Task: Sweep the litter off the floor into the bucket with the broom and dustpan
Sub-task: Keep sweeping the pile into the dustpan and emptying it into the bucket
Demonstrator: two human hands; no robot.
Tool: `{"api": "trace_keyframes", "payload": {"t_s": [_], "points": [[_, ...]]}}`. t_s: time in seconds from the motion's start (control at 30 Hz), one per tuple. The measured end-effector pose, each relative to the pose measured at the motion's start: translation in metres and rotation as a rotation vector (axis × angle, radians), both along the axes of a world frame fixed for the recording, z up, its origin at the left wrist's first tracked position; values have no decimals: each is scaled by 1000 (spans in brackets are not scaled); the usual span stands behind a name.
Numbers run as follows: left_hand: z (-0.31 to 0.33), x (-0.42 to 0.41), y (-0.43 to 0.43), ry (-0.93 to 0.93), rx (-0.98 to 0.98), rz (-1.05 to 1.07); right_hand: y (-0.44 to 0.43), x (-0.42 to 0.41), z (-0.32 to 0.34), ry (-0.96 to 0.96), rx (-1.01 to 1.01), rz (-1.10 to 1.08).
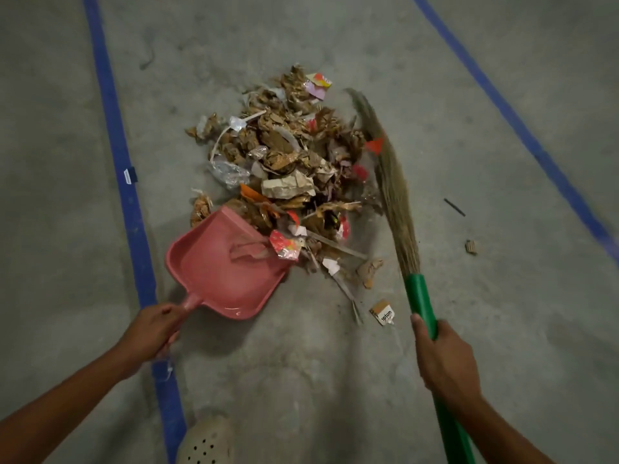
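A heap of litter (288, 162), dry leaves, torn wrappers and paper, lies on the concrete floor ahead of me. My left hand (154, 329) grips the handle of a pink dustpan (221, 272), whose open lip touches the near left edge of the heap; a wrapper and a scrap of clear plastic rest on the lip. My right hand (442, 360) is closed around the green handle of a grass broom (392, 182), whose bristles lie along the right side of the heap. No bucket is in view.
Two blue tape lines (117, 155) run along the floor left and right of the heap. Stray bits lie apart: a small carton piece (383, 313), a cardboard scrap (471, 246), a dark stick (454, 207). My shoe (207, 442) is at the bottom edge.
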State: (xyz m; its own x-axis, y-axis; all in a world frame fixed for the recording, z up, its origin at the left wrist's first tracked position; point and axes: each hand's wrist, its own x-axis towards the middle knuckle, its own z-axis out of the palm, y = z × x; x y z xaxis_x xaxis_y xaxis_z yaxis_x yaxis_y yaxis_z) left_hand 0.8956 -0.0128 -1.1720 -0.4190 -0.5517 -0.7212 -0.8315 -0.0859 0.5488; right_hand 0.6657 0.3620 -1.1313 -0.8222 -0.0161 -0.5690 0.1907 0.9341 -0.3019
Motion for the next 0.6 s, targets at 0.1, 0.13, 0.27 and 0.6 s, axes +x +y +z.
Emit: {"api": "trace_keyframes", "payload": {"t_s": [0.1,0.13,0.27,0.6], "points": [[6,-29,-23,-20,-57,-61,-48,-49,-19,-45,-63,-8],[6,-42,-30,-29,-59,-91,-66,-62,-25,-69,-85,-3],[-6,-83,-50,-8,-55,-190,-124,-69,-47,-168,-73,85],[-19,-90,-25,74,-77,-282,-114,-2,-38,-181,-57,233]]}}
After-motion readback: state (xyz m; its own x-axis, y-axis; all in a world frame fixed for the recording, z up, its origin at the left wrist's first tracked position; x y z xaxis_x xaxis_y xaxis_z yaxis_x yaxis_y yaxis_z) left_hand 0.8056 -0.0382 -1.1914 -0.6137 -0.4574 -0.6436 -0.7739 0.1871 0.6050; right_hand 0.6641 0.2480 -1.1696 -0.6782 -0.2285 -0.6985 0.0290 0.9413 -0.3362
